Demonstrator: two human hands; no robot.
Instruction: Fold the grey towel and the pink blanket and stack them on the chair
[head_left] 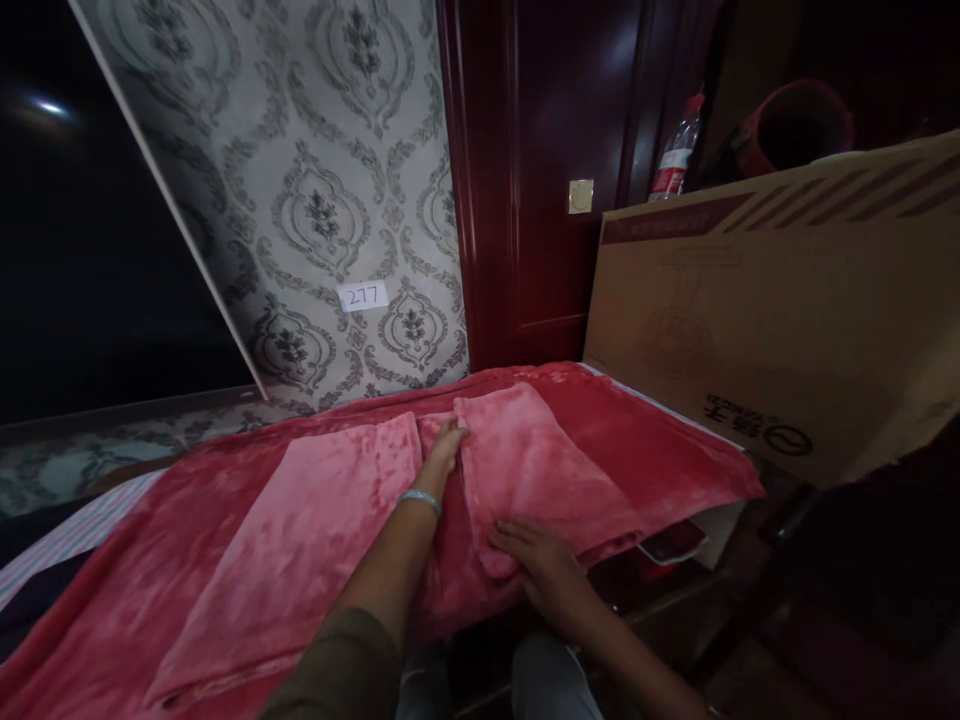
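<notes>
A plush pink-red blanket (600, 420) lies spread over a long surface in front of me. Its two ends are folded inward as lighter pink flaps, a left flap (315, 520) and a right flap (532, 450), with a strip of darker red between them. At the far inner corner of the right flap, my left hand (448, 447) has its fingers closed on the edge. My right hand (541, 562) rests on the near corner of that same flap, fingers stretched out over the cloth. A bracelet (420, 499) circles my left wrist.
A big cardboard box (765, 300) stands at the right, with a red-capped bottle (677, 155) behind it. A dark screen (105, 220) fills the left. Patterned wallpaper (322, 130) bears a label (364, 295) reading 277. Striped cloth (82, 530) shows at lower left.
</notes>
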